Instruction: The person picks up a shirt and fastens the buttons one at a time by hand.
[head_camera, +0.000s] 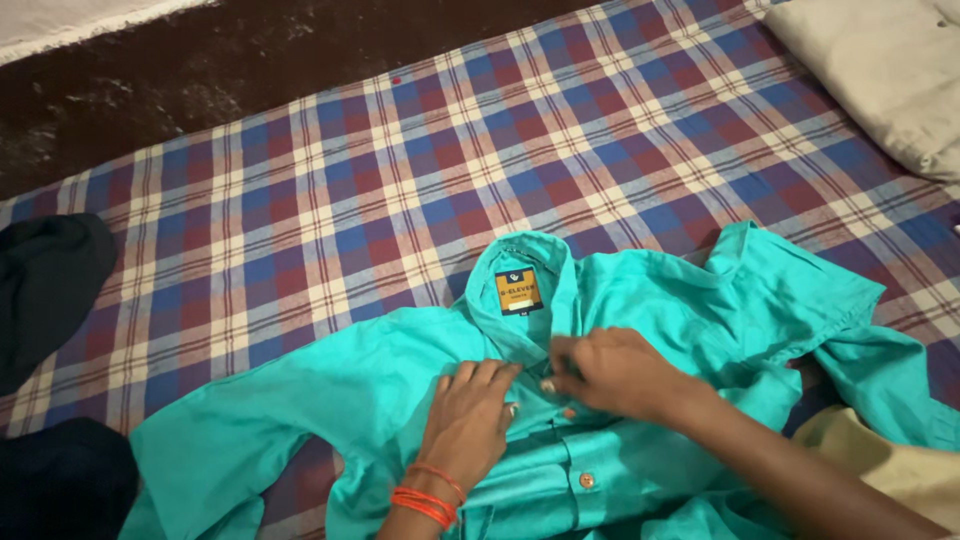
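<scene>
Both hands meet low in the frame's centre: left hand (468, 412), orange threads (428, 500) at its wrist, presses flat with fingers spread on a turquoise shirt (330, 390); right hand (610, 375) pinches the placket just below the collar (525, 262). Under the shirt spreads a checked sheet (400, 170), with dark clothes (45, 280) at left and a pale pillow (880, 70) at upper right.

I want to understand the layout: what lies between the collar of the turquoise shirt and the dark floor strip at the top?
In the head view, only the checked bedsheet lies between the shirt collar and the dark floor; nothing rests on that stretch.
</scene>
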